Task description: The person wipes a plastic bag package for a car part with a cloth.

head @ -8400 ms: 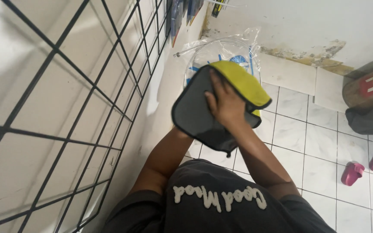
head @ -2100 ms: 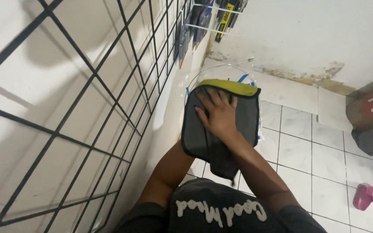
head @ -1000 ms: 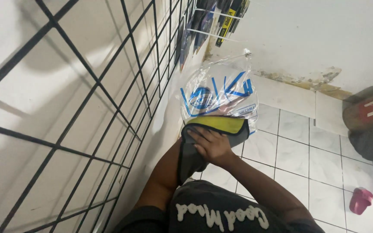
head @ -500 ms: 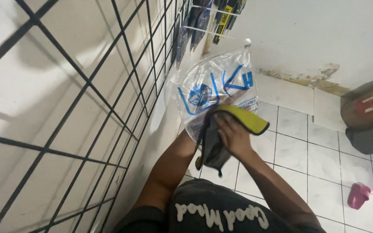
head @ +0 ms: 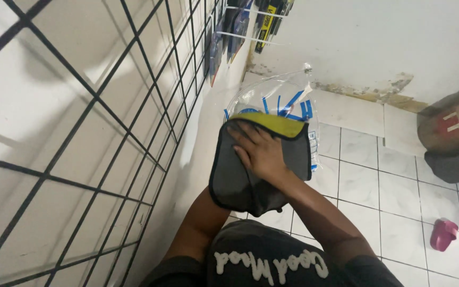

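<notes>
The right hand (head: pixel 258 151) lies flat, fingers spread, pressed on a grey cloth (head: pixel 251 178) with a yellow top edge, which covers a clear plastic bag (head: pixel 288 98) printed in blue. The left hand is hidden under the cloth; its grip cannot be told. The cloth's left edge hangs close to the white wall and its black wire grid (head: pixel 134 122); to the right, open tiled floor (head: pixel 394 180) runs out to pink slippers (head: pixel 444 234). Half a second ago the cloth was bunched low; now it is spread wide over the bag.
</notes>
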